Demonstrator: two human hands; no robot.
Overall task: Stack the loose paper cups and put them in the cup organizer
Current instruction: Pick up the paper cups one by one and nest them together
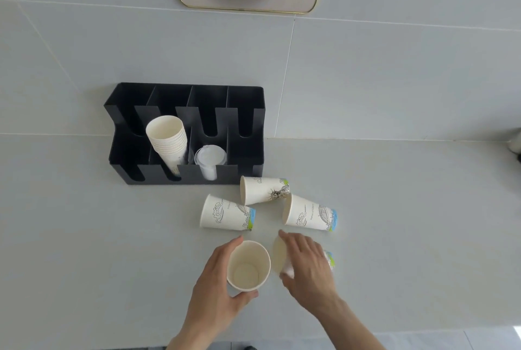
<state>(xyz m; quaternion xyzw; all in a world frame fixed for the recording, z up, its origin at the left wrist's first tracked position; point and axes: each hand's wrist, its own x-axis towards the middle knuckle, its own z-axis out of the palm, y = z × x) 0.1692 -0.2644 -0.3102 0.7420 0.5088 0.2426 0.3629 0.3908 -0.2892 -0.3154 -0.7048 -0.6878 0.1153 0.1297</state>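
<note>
My left hand (222, 279) is wrapped round an upright cup (248, 265), thumb near the front and fingers curled behind, holding it mouth-up so it can take the next one. My right hand (307, 262) lies spread over a cup on its side (282, 258), fingers draped across the wall and its open mouth turned toward the upright cup. I judge I'm about to lift it and drop it into the one I'm steadying.

Beyond my hands, three more loose cups lie tipped on the pale surface (112, 251): one to the left (227, 213), one further back (263, 190) just in front of the organizer, and one to the right (310, 214), the last two nearly touching.

The black cup organizer (253, 158) stands against the wall. A leaning stack of cups (169, 141) fills one front slot, and clear lids (210, 159) sit in the next, so my stack likely joins that one.
</note>
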